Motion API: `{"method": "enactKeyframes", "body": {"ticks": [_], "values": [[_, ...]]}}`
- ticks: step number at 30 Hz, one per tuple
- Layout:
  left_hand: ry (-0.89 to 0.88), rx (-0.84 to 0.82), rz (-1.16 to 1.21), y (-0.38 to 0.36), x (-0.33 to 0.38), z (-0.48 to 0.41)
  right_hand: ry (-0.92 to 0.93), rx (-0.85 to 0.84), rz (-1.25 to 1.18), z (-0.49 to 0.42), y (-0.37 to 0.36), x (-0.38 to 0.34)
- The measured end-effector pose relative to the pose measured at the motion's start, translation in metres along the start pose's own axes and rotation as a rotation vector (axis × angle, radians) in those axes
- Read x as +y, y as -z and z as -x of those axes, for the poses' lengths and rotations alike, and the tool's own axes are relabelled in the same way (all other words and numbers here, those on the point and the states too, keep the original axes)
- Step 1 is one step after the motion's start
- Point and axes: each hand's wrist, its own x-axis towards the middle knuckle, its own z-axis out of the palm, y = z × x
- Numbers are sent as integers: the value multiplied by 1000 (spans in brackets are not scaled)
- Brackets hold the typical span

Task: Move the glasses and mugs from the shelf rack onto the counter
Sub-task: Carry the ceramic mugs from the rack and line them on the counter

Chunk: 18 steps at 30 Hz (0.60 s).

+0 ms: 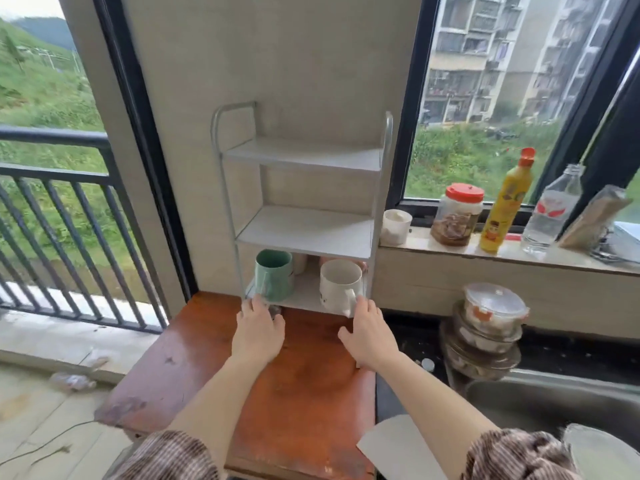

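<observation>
A white three-tier shelf rack [304,233] stands on the reddish wooden counter [304,375]. Its bottom tier holds a green mug [275,273], a white mug [339,282] and more cups half hidden behind them. The two upper tiers are bare. A clear glass [258,289] stands at the bottom tier's front left edge, and my left hand [258,330] grips its lower part. My right hand [369,332] reaches to the bottom tier's right front with fingers straight, its fingertips touching the white mug's handle.
A window ledge [512,252] to the right carries a white cup [396,225], a red-lidded jar [457,214], a yellow bottle [504,206] and a water bottle [552,211]. Stacked lidded bowls [485,327] and a steel sink [554,403] lie right of the counter. A balcony railing is on the left.
</observation>
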Motion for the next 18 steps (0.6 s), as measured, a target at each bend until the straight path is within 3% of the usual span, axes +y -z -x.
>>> {"method": "enactKeyframes", "body": {"ticks": [6,13,18], "values": [[33,-26,227,-6,-16,-52,-130,55,-154,-26,-19,-3],[145,18,597,-12,-10,-91,-391,146,-556,-54,-27,-13],[273,-25,738,-15,-9,-99,-590,180,-794,-66,-25,-12]]}}
